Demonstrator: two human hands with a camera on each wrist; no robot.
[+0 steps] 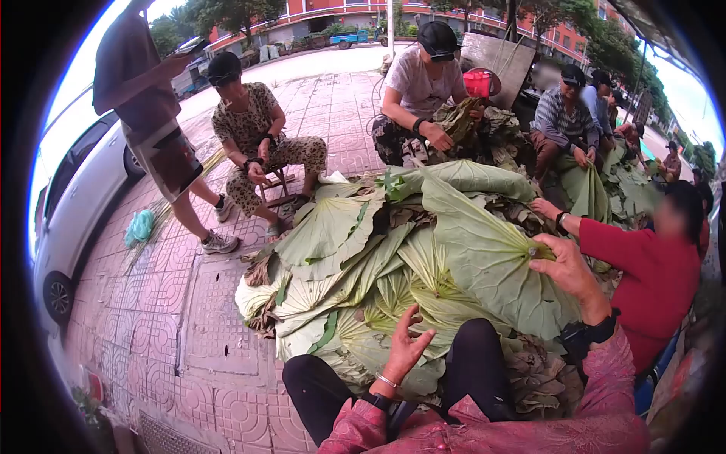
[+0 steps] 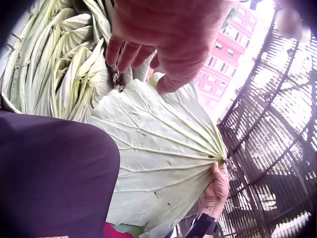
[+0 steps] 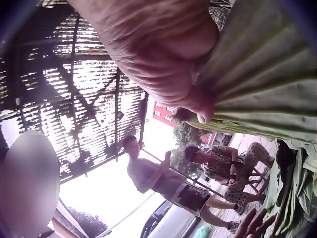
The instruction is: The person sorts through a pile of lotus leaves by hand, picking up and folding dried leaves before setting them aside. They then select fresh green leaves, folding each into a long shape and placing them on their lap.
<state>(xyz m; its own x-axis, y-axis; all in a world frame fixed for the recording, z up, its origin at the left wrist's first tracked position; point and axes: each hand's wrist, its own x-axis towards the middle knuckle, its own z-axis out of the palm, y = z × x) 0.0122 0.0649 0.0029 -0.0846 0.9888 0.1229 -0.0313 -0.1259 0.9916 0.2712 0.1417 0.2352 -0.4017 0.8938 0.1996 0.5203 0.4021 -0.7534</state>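
Holding leaf (image 1: 491, 261) by stem (image 1: 533, 252) in right grip (image 1: 569, 274) | with left grip (image 1: 408, 352) wide, apparently empty | next, should need two-handed steadying

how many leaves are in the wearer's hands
1: a large leaf, held up in the right hand; the left hand holds none. Another could be hidden behind it.

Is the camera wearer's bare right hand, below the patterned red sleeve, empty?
No, in the head view the right hand holds a broad, pale-green, veined leaf where its ribs meet.
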